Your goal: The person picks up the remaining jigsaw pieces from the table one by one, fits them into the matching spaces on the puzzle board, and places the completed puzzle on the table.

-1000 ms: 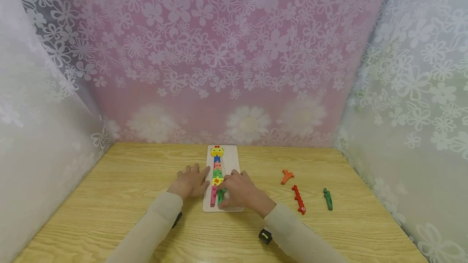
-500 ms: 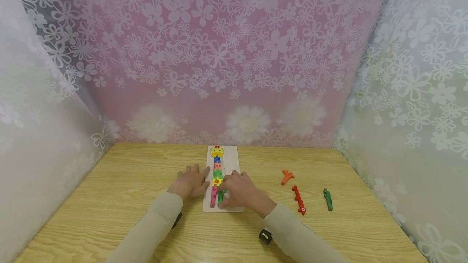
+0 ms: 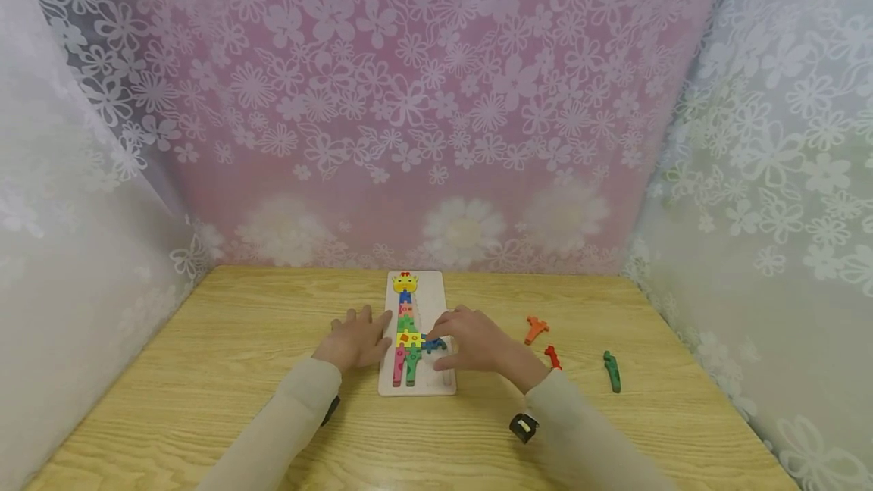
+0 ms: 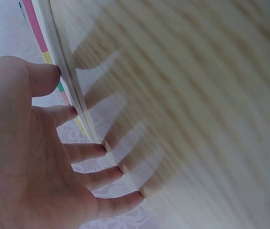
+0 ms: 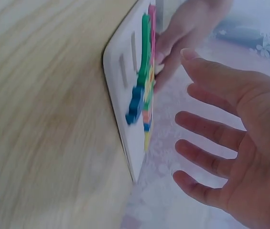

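Observation:
A white puzzle board [image 3: 430,286] lies on the table with a giraffe built from colourful pieces. Its yellow head [image 3: 405,283] is at the far end, and a pink leg [image 3: 398,366] and a green leg [image 3: 412,367] point toward me. A blue puzzle piece [image 3: 433,344] sits beside the yellow body section [image 3: 408,339]. My left hand [image 3: 353,339] is spread at the board's left edge, thumb and index fingertips right at the rim in the left wrist view. Over the board's right side, my right hand [image 3: 474,341] has its fingers apart; the right wrist view shows nothing in it.
Right of the board lie an orange piece [image 3: 536,329], a red piece [image 3: 553,358] partly hidden by my right arm, and a green piece [image 3: 611,371]. A pink flowered curtain [image 3: 436,135] hangs behind the table, with pale flowered ones at both sides.
My right hand has left the green leg and moved right, uncovering the green leg and the blue piece. My right forearm now covers part of the red piece. The left hand stays put.

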Tool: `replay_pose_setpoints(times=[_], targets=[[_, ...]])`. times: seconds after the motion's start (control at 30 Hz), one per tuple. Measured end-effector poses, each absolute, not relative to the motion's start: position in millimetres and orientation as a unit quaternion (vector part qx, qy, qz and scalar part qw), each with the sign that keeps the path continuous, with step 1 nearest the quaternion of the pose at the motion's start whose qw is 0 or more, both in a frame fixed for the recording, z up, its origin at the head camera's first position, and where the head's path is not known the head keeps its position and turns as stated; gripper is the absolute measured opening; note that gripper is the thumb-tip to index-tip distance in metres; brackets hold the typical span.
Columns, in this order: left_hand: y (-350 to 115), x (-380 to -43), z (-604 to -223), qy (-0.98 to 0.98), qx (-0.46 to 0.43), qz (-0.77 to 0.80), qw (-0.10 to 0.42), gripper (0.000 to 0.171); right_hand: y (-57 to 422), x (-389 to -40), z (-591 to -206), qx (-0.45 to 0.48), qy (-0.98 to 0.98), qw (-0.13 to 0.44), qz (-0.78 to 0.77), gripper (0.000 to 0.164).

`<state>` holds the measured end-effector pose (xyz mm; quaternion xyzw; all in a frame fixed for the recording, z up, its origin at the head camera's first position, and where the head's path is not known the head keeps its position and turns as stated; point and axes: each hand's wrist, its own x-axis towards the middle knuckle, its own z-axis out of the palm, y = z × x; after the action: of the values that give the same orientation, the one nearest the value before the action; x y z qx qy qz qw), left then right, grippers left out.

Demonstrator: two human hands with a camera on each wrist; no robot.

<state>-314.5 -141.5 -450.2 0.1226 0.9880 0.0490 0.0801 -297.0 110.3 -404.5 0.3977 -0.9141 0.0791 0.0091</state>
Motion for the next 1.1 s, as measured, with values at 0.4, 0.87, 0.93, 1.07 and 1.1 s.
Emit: replay_pose_setpoints(times=[0.4, 0.87, 0.93, 1.07, 1.1], targets=[[-142, -315, -451, 0.988, 0.121, 0.054, 0.081, 0.062, 158, -305, -403, 0.386, -0.917, 0.068, 0.070, 0.041], [-142, -314, -452, 0.988, 0.118, 0.052, 0.081, 0.063, 212, -312, -411, 0.312, -0.945, 0.071, 0.075, 0.044], [-141, -314, -452, 0.988, 0.118, 0.055, 0.081, 0.063, 219, -315, -414, 0.301, -0.948, 0.066, 0.073, 0.044], [-141, -313, -451, 0.988, 0.118, 0.059, 0.079, 0.063, 230, -319, -418, 0.279, -0.956, 0.057, 0.066, 0.044], [-141, -313, -451, 0.988, 0.117, 0.058, 0.079, 0.063, 233, -321, -419, 0.275, -0.958, 0.054, 0.065, 0.045]])
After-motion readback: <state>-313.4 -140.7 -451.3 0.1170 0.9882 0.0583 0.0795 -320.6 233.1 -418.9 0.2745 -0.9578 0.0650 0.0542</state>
